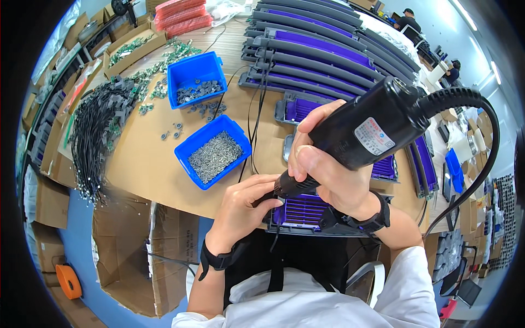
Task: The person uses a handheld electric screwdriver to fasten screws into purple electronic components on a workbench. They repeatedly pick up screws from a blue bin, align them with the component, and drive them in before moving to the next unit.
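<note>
A black corded electric screwdriver [342, 134] is gripped in my right hand [342, 183], its nose slanting down to the left. Below that nose lies a purple and grey slatted panel [299, 212] at the table's front edge. My left hand [240, 208] is at the panel's left end, thumb and fingers drawn together beside the screwdriver's nose. Whatever they pinch is hidden, and so is the screwdriver's tip. Left of this hand stands a blue bin [188, 179] of small metal screws. Behind it, another blue bin [174, 90] holds small grey round parts.
Many purple and grey panels [322, 46] are stacked at the back. Black cables with connectors [98, 120] and green circuit boards [180, 52] lie at the left. The screwdriver's thick cord [495, 131] loops down on the right. An open cardboard box [123, 240] stands below the table's left edge.
</note>
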`<state>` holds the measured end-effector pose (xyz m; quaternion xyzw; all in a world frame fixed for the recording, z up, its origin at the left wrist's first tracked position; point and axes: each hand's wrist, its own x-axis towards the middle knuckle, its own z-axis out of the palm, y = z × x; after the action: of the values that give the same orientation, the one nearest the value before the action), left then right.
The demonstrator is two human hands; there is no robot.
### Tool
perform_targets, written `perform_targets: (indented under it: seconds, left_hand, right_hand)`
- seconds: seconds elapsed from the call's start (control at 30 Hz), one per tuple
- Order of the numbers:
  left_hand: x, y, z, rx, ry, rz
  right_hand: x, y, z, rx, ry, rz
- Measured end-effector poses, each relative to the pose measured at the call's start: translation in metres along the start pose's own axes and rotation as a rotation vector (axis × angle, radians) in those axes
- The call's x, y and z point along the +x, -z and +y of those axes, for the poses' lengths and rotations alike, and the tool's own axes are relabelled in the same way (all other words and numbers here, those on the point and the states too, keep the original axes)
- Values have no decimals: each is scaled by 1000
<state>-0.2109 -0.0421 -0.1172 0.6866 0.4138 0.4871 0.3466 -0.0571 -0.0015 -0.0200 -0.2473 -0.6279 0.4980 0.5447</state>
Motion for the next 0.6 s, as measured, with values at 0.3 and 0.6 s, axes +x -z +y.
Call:
perform_targets:
  seconds: [0.3, 0.6]
  left_hand:
    - [1, 0, 1, -7, -12, -1]
    - [-1, 7, 0, 36, 9, -77]
  right_hand:
    - [1, -2, -1, 8, -16, 5]
    - [2, -4, 5, 132, 16, 40]
